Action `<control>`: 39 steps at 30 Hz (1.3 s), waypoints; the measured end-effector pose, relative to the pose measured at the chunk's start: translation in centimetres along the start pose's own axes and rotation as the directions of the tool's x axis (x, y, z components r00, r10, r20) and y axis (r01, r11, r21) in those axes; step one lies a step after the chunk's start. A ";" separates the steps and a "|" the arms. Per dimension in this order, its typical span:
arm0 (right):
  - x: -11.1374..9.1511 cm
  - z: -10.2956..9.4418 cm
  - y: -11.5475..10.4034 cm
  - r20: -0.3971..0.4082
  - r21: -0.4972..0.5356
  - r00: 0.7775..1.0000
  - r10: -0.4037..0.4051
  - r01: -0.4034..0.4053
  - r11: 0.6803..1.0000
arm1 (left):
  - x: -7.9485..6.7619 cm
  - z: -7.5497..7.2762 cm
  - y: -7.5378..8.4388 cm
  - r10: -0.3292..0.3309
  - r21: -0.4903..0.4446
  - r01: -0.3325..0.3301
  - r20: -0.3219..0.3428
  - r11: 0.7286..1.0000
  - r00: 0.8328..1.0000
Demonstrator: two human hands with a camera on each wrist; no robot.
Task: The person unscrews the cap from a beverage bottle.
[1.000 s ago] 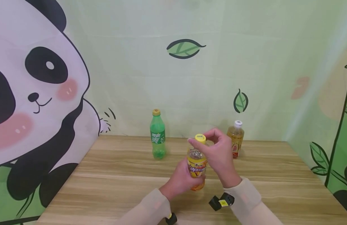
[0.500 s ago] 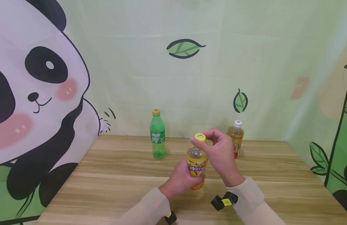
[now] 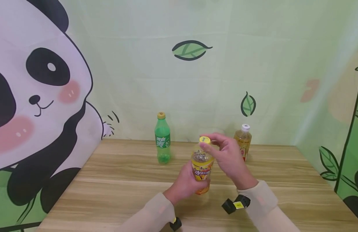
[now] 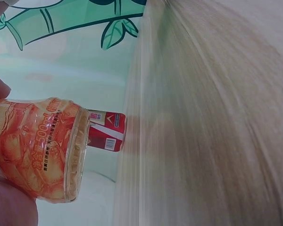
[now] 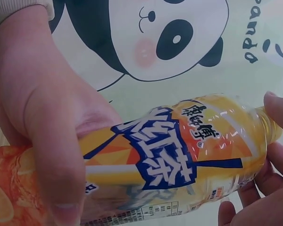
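My left hand (image 3: 188, 184) wraps round the lower half of a bottle of iced tea (image 3: 202, 170), which has a yellow and orange label. It is held nearly upright, and the left wrist view shows its base (image 4: 75, 155) raised off the tabletop. At the top, my right hand (image 3: 229, 158) pinches the yellow cap (image 3: 205, 140) between thumb and fingers. In the right wrist view the left thumb (image 5: 61, 174) lies across the label, while the right fingers (image 5: 269, 174) surround the neck end.
A green soda bottle (image 3: 162, 138) with a yellow cap stands at the back of the wooden table (image 3: 115, 180). Behind my right hand stands a white-capped bottle of amber drink (image 3: 243, 140), partly covered. A panda backdrop (image 3: 138, 80) hangs behind the table.
The iced tea bottle has shifted slightly left with both hands. My right wrist has swung a little outward to the right, its fingers still at the cap.
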State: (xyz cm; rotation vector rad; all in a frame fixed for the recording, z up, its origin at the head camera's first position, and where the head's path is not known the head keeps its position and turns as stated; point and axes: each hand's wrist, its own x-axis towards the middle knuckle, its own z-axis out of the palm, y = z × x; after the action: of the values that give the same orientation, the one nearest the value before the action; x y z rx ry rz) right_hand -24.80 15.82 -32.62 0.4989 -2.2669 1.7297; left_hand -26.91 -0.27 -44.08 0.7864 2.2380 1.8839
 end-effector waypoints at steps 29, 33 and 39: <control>0.0 1.9 -0.5 -0.242 -0.004 0.969 0.049 -0.052 0.999 | 0.2 0.5 -0.3 0.024 -0.016 -0.024 0.004 1.000 1.000; -0.1 2.0 -0.7 -0.262 -0.013 0.964 0.034 -0.039 0.999 | 0.1 0.5 -0.2 0.019 -0.017 -0.019 0.003 1.000 1.000; 0.0 2.0 -0.6 -0.291 0.011 0.956 0.023 -0.021 1.000 | 0.1 0.5 -0.1 0.001 -0.020 -0.001 -0.003 1.000 1.000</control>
State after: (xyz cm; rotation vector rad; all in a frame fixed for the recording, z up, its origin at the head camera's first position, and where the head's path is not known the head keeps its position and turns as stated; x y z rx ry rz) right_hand -24.49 13.72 -32.65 0.2031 -2.0647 1.6962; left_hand -26.81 0.18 -44.29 0.7822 2.2169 1.9066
